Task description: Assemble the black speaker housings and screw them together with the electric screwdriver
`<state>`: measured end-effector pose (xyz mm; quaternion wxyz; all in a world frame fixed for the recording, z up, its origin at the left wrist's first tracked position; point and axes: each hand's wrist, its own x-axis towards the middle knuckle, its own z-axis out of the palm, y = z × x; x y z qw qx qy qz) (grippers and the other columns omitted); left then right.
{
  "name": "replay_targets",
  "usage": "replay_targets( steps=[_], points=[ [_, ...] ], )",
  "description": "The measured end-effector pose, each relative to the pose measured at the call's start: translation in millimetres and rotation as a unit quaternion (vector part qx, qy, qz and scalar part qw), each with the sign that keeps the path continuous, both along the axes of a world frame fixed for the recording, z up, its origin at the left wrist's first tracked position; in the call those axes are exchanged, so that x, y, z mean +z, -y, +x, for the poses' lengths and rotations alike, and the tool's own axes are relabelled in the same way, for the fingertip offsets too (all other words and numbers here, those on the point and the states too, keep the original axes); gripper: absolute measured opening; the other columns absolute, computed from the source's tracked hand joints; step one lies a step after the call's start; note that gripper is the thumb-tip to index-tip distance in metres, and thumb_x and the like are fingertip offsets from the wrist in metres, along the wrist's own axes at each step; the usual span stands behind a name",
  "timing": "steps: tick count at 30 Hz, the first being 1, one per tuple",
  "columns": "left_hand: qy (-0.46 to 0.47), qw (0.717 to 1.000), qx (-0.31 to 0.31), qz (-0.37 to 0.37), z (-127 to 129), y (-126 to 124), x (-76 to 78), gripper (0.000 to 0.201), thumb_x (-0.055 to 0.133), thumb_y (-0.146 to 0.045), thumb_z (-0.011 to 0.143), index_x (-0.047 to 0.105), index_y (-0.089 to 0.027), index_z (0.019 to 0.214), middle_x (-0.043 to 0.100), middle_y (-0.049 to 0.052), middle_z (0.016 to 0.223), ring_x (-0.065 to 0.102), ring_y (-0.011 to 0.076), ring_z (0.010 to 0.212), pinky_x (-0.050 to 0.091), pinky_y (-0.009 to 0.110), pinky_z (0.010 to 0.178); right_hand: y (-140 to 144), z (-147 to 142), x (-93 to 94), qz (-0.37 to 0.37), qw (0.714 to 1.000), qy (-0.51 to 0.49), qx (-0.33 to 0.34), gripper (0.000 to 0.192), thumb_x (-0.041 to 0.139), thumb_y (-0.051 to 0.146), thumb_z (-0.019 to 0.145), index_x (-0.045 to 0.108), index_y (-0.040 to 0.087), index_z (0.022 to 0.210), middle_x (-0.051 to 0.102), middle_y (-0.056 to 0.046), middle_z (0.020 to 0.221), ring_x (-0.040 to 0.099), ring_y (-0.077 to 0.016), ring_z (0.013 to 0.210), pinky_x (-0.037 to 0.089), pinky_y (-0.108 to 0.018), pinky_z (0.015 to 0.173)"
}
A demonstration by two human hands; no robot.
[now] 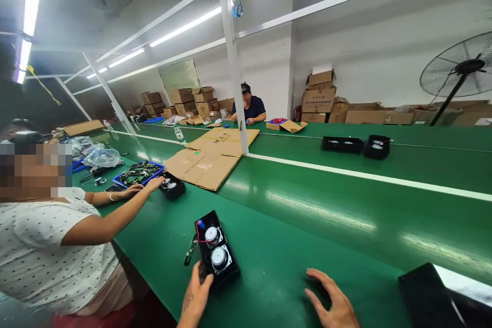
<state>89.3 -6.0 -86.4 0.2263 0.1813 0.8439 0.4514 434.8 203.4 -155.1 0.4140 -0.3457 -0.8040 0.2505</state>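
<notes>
A black speaker housing [216, 249] with two round silver drivers and a red wire lies on the green conveyor belt [307, 215] near the front. My left hand [195, 298] grips its near corner, thumb on the top edge. A small green circuit board [189, 250] hangs off its left side. My right hand [333, 300] rests flat on the belt to the right, fingers spread, holding nothing.
A person in a dotted white shirt [46, 251] at my left reaches to another black housing [171, 185] beside a blue tray of circuit boards [138, 172]. Flat cardboard [211, 156], a white post [233, 56], two black housings [355, 145] and a black box [430, 297] surround the belt. Another person sits far back.
</notes>
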Motion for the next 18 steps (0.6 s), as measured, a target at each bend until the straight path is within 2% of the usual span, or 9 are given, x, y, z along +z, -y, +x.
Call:
replay_targets(
  steps=[2, 3, 6, 7, 9, 11, 14, 16, 18],
  points=[
    [0.037, 0.999, -0.019, 0.025, 38, -13, -16.6, 0.103, 0.068, -0.069, 0.070, 0.039, -0.006, 0.146, 0.075, 0.021, 0.113, 0.075, 0.0360, 0.104, 0.058, 0.047, 0.099, 23, -16, 16.7, -0.022, 0.997, 0.037, 0.059, 0.045, 0.070, 0.039, 0.090, 0.072, 0.022, 0.132, 0.071, -0.015, 0.139, 0.073, -0.0324, 0.122, 0.065, -0.043, 0.100],
    [0.055, 0.997, -0.032, 0.040, 56, -20, -22.7, 0.110, 0.067, -0.074, 0.071, 0.034, -0.005, 0.149, 0.074, 0.022, 0.115, 0.075, 0.0350, 0.103, 0.058, 0.046, 0.098, 36, -27, 24.0, -0.030, 0.994, 0.057, 0.088, 0.057, 0.073, 0.034, 0.088, 0.064, 0.023, 0.142, 0.061, -0.016, 0.153, 0.066, -0.0345, 0.134, 0.062, -0.047, 0.106],
    [0.100, 0.987, -0.085, 0.095, 103, -34, -32.4, 0.119, 0.062, -0.082, 0.076, 0.019, -0.007, 0.157, 0.070, 0.019, 0.117, 0.075, 0.0294, 0.101, 0.059, 0.038, 0.096, 70, -61, 37.3, -0.021, 0.979, 0.108, 0.173, 0.089, 0.088, 0.026, 0.072, 0.052, 0.025, 0.153, 0.029, -0.018, 0.173, 0.040, -0.0451, 0.153, 0.051, -0.061, 0.115],
    [0.112, 0.982, -0.103, 0.112, 113, -36, -33.1, 0.119, 0.060, -0.083, 0.077, 0.016, -0.009, 0.159, 0.069, 0.018, 0.118, 0.075, 0.0276, 0.100, 0.059, 0.036, 0.096, 77, -72, 39.4, -0.011, 0.979, 0.124, 0.164, 0.088, 0.085, 0.020, 0.072, 0.052, 0.026, 0.153, 0.026, -0.019, 0.174, 0.032, -0.0484, 0.156, 0.050, -0.065, 0.114],
    [0.129, 0.973, -0.137, 0.131, 125, -36, -31.2, 0.117, 0.060, -0.084, 0.078, 0.016, -0.015, 0.162, 0.068, 0.015, 0.119, 0.076, 0.0253, 0.097, 0.060, 0.034, 0.095, 84, -87, 43.1, 0.003, 0.984, 0.142, 0.108, 0.072, 0.076, 0.012, 0.080, 0.058, 0.028, 0.147, 0.030, -0.018, 0.173, 0.032, -0.0488, 0.156, 0.049, -0.068, 0.113],
    [0.137, 0.966, -0.179, 0.125, 123, -31, -25.3, 0.112, 0.065, -0.081, 0.078, 0.024, -0.019, 0.162, 0.069, 0.015, 0.119, 0.076, 0.0251, 0.097, 0.060, 0.034, 0.095, 84, -94, 50.1, 0.012, 0.986, 0.151, 0.065, 0.055, 0.068, 0.008, 0.085, 0.066, 0.030, 0.135, 0.043, -0.013, 0.167, 0.036, -0.0468, 0.154, 0.047, -0.070, 0.115],
    [0.140, 0.951, -0.259, 0.094, 106, -22, -10.3, 0.089, 0.068, -0.073, 0.082, 0.049, -0.020, 0.151, 0.073, 0.015, 0.116, 0.075, 0.0269, 0.103, 0.059, 0.036, 0.099, 75, -87, 69.6, 0.015, 0.983, 0.173, 0.061, 0.043, 0.067, 0.006, 0.084, 0.071, 0.029, 0.120, 0.054, -0.007, 0.159, 0.036, -0.0443, 0.154, 0.042, -0.068, 0.120],
    [0.141, 0.935, -0.316, 0.074, 95, -17, 2.0, 0.071, 0.070, -0.071, 0.082, 0.067, -0.024, 0.136, 0.074, 0.015, 0.119, 0.073, 0.0286, 0.107, 0.057, 0.038, 0.102, 68, -72, 84.7, 0.017, 0.978, 0.195, 0.071, 0.043, 0.064, 0.002, 0.082, 0.070, 0.026, 0.117, 0.055, -0.007, 0.158, 0.035, -0.0413, 0.155, 0.040, -0.064, 0.122],
    [0.150, 0.908, -0.388, 0.052, 89, -16, 14.2, 0.052, 0.078, -0.068, 0.077, 0.080, -0.029, 0.112, 0.077, 0.011, 0.117, 0.071, 0.0308, 0.110, 0.055, 0.040, 0.105, 61, -49, 96.7, 0.014, 0.973, 0.216, 0.080, 0.046, 0.061, -0.002, 0.078, 0.070, 0.025, 0.114, 0.055, -0.006, 0.158, 0.036, -0.0379, 0.156, 0.039, -0.063, 0.124]
  ],
)
